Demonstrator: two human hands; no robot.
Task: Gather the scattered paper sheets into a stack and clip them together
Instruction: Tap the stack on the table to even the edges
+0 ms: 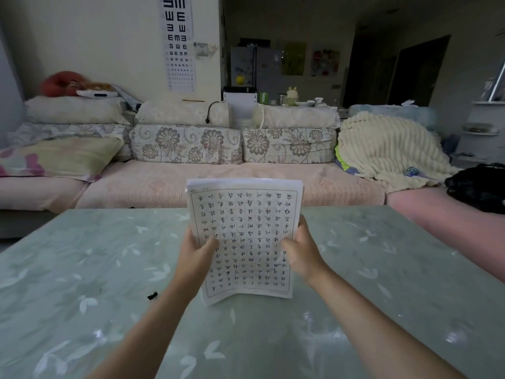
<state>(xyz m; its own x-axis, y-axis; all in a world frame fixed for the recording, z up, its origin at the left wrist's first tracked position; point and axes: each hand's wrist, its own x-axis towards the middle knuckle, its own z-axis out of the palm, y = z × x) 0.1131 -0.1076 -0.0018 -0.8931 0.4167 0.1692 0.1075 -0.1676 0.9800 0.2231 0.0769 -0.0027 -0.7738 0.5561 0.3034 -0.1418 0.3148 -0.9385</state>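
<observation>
The gathering looks done: the sheets are in one paper stack point(246, 231), held at the centre of the frame over the table point(82, 255). The left hand point(195, 253) grips its left edge with the thumb curled over the printed face, and the right hand point(302, 250) clasps the right edge the same way. The clipping seems still to come, since a small black clip point(152, 295) lies on the table at lower left, well apart from the stack and untouched.

The stack stands nearly upright, its long axis running from bottom to top of the frame with a slight lean. The printed grid of characters faces the camera, and the top edge points toward the sofa point(218, 184) behind. Its bottom edge appears to rest on the table (the lower left corner buckles a little), which suggests the edges are being squared.
</observation>
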